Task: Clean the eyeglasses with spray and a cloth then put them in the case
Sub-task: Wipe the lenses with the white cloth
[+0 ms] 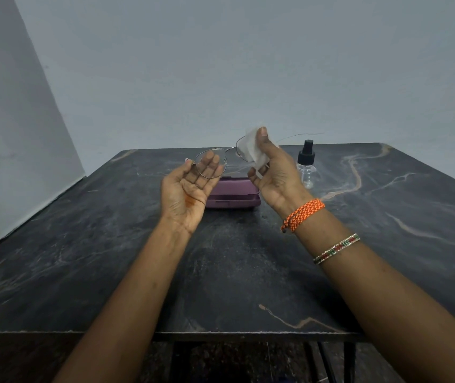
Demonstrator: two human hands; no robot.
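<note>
Eyeglasses (222, 161), thin-wired, held between hands: left (190, 189) pinches rim, right (272, 172) presses white cloth (252, 150).

No readable txt, labels or nos. anywhere, incl. on spray bottle (306, 164) or case (231, 195).

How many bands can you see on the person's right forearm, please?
2: a braided orange thread band at the wrist, and a thin beaded red-and-green bangle farther up the arm. The left arm shows none.

Dark marble table (110, 244) w/ purple case (231, 196), spray bottle (306, 167).
</note>
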